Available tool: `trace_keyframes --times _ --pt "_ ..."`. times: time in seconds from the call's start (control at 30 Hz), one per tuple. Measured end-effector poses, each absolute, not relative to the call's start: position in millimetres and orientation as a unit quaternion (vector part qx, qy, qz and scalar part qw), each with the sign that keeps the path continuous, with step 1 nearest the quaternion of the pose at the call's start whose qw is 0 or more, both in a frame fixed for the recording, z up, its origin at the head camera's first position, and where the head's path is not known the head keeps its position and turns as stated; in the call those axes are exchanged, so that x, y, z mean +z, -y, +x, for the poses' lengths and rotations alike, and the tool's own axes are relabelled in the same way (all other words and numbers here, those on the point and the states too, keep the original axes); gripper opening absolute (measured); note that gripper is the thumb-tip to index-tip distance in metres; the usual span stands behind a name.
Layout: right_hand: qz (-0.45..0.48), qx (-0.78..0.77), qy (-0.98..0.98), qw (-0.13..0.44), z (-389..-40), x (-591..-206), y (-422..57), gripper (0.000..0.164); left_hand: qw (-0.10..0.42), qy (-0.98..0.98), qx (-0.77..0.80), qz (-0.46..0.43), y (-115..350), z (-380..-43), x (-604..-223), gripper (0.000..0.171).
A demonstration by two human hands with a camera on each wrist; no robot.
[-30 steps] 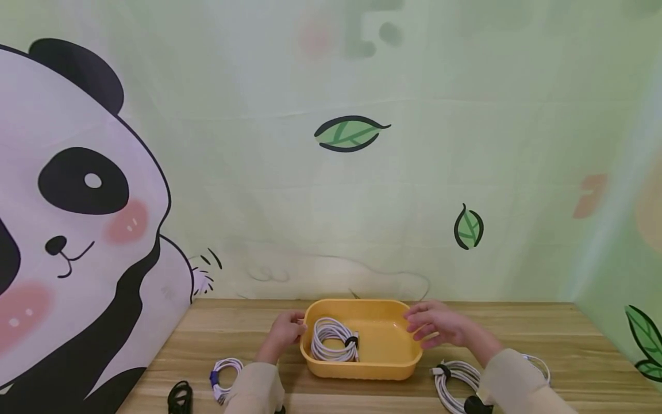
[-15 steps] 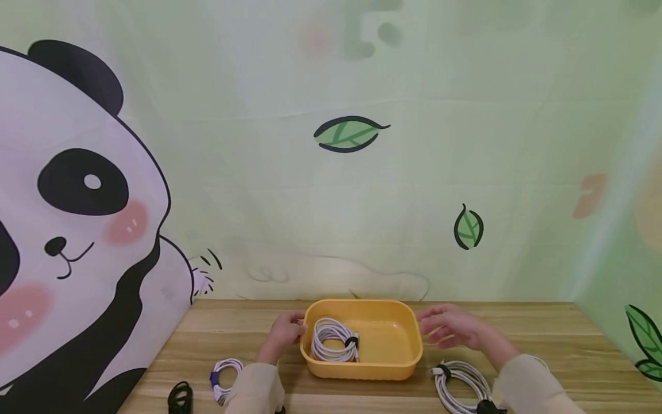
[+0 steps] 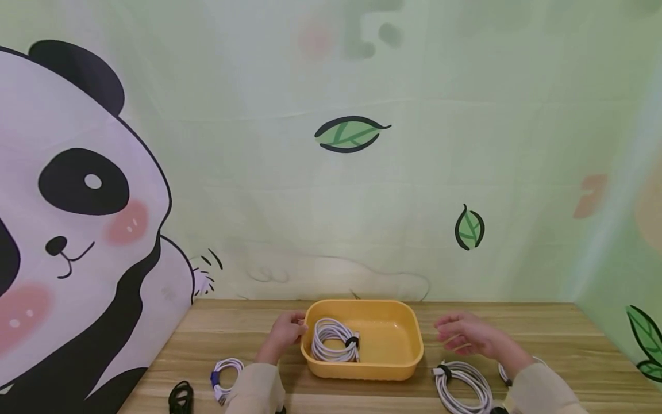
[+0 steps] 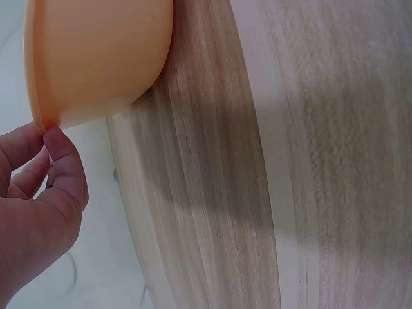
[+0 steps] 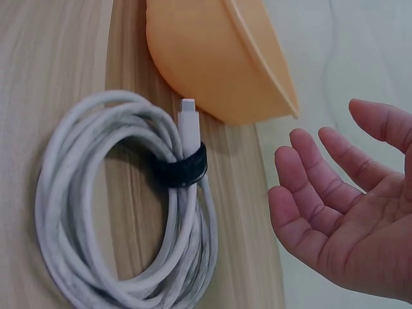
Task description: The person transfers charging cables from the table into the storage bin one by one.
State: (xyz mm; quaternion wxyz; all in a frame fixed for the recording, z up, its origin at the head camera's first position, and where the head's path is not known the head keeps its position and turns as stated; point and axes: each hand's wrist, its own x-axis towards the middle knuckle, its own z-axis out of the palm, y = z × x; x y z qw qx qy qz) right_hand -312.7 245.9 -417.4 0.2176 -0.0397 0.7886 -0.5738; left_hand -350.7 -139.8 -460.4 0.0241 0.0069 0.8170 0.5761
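A yellow plastic bin point(image 3: 362, 371) stands on the wooden table, with a coiled white cable point(image 3: 331, 340) inside its left half, bound by a black strap. My left hand point(image 3: 286, 333) pinches the bin's left rim between thumb and fingers, as the left wrist view shows close up. To the right of the bin, my right hand point(image 3: 473, 336) hovers apart from it, fingers loosely spread and holding nothing. Below that hand lies a second coiled white cable point(image 5: 71, 199), with a black strap and a plug end showing.
On the left of the table point(image 3: 217, 322) lie a small white cable with a blue tie point(image 3: 226, 379) and a black coiled cable point(image 3: 180, 398). Another white cable point(image 3: 504, 374) is partly hidden by the right sleeve. A panda-printed backdrop point(image 3: 258, 172) rises behind the table.
My right hand has drawn away from the bin's right rim, moving to the right. The left hand and the bin have stayed in place.
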Motion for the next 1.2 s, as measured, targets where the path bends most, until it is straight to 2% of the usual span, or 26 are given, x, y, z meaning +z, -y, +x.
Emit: trace_keyframes --times 0.43,1.2 --pt "-0.008 -0.572 -0.792 0.215 -306.5 -429.1 -257.0 0.053 0.024 -0.813 0.581 0.002 136.5 -340.5 -450.3 0.035" --pt "0.025 -0.552 -0.813 0.185 -298.8 -446.0 -275.8 0.048 0.026 -0.814 0.58 -0.005 135.7 -339.5 -448.5 0.035"
